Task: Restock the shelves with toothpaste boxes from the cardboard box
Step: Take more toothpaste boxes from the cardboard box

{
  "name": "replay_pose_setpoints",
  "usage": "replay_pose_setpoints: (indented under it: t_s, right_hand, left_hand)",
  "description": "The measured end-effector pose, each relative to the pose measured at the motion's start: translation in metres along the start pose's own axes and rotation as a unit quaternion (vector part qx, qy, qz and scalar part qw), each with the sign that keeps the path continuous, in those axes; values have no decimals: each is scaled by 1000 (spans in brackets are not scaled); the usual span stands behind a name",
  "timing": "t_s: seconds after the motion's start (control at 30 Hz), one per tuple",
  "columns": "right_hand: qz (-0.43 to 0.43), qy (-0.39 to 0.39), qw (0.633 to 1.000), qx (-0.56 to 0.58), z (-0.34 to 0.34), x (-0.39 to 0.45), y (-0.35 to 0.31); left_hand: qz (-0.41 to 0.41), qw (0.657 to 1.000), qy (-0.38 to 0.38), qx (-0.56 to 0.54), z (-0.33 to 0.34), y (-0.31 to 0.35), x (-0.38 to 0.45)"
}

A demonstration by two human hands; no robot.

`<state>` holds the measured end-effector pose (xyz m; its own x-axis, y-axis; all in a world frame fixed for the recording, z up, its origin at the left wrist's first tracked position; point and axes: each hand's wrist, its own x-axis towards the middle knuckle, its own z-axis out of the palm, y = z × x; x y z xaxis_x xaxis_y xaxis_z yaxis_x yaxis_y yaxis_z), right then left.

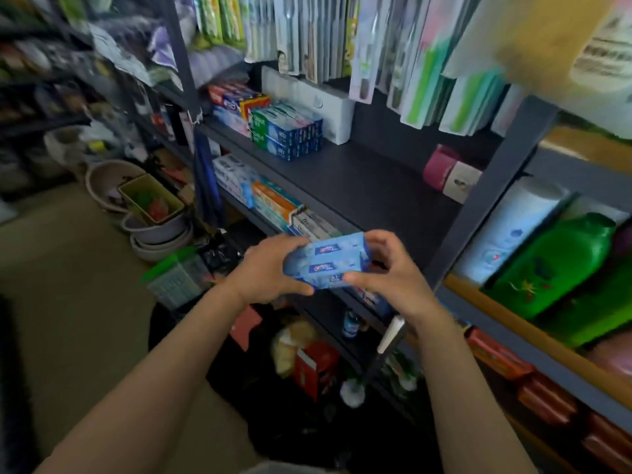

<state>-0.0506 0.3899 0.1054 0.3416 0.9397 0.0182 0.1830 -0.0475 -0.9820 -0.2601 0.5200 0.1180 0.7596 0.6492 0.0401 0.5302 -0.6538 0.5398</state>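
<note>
Fingers (290,239) of the left hand (270,271) curl over the near end of a stack of blue toothpaste boxes (328,263); the right hand (393,268) pinches the far end, thumb under, fingers wrapped behind. Three boxes show by their labels — motion blur makes a firm count hard. The stack is held in the air in front of the dark shelf (359,186), level with its front edge, touching nothing else.

On that shelf: two stacked tiers of green-and-blue toothpaste boxes (290,131), red-and-blue ones (236,100) behind them, one white box (328,111), one pink-and-cream box (451,174) partly hidden by the upright post. One shelf down, a row of toothpaste boxes (270,200) — its near end hidden by the hands. Two green bottles (561,268) stand at right, the nearer one cut off. Hanging packs (342,35) above are too blurred to count.
</note>
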Motion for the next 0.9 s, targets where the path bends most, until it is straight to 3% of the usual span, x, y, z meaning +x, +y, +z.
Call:
replay_pose_setpoints:
  t_s: [0.1,0.17,0.23,0.3,0.47,0.6,0.7,0.9]
  right_hand:
    - [-51,44,988,-137,-2,38,2]
    - [-82,104,940,-313,1,62,7]
    - [-75,161,900,-398,6,87,14]
    - [-68,193,895,-395,8,106,22]
    - [63,227,918,-319,13,179,30]
    - [166,202,890,-374,17,239,31]
    - [177,208,881,-386,19,268,32]
    - [196,265,874,-356,24,295,45]
  left_hand:
    - [42,987,32,152,-18,-10,56]
    - [78,970,46,226,-26,-15,92]
    - [118,956,44,265,-30,-24,131]
    - [141,947,34,286,-30,-30,163]
    - [184,946,-7,268,-38,-60,255]
    - [157,959,-93,217,-15,-98,303]
    - [169,969,-12,182,8,-121,315]
    - [192,971,27,143,12,-138,349]
